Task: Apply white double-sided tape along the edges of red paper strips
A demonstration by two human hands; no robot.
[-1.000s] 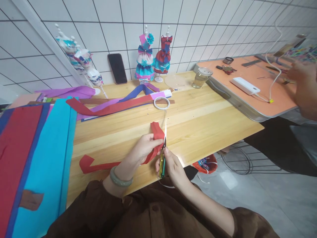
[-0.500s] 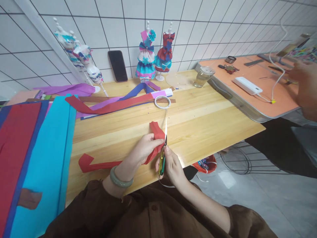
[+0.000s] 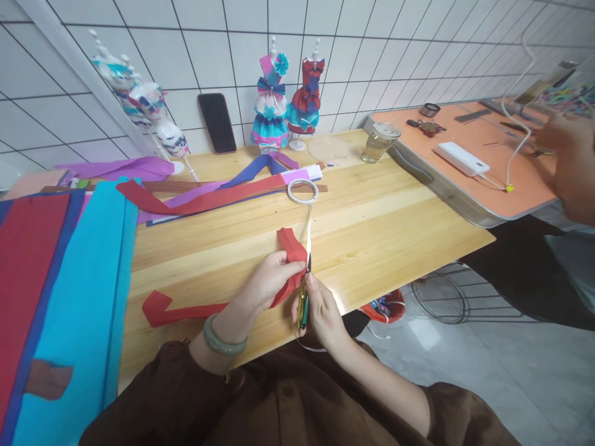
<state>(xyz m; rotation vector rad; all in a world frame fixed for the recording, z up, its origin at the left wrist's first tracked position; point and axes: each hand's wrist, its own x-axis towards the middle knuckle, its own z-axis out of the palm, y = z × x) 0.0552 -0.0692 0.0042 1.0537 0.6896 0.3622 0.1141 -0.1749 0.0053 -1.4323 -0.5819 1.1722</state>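
Note:
My left hand (image 3: 276,275) pinches a long red crepe-like strip (image 3: 292,244), whose other end (image 3: 158,308) lies folded on the table to the left. In my right hand (image 3: 323,306) is a pair of scissors (image 3: 303,303) with yellow and green handles. Their dark blades (image 3: 309,262) point away from me and meet the right edge of the red strip; the exact contact is hidden by my fingers. A narrow white tape (image 3: 309,226) runs past the blade tips from a tape roll (image 3: 302,191) farther back on the wooden table (image 3: 372,217).
Blue sheets (image 3: 88,266) and red sheets (image 3: 32,248) cover the left side. Behind stand a phone (image 3: 217,122), two small dressed mannequins (image 3: 269,105) and a cup (image 3: 380,142). At right, another person's hand (image 3: 569,161) is over an orange table (image 3: 493,148) holding a white device (image 3: 462,158).
The whole view has shifted slightly. My hands keep nearly the same pose on the red strip and the scissors, and the white tape beyond the blades shows a little more broadly.

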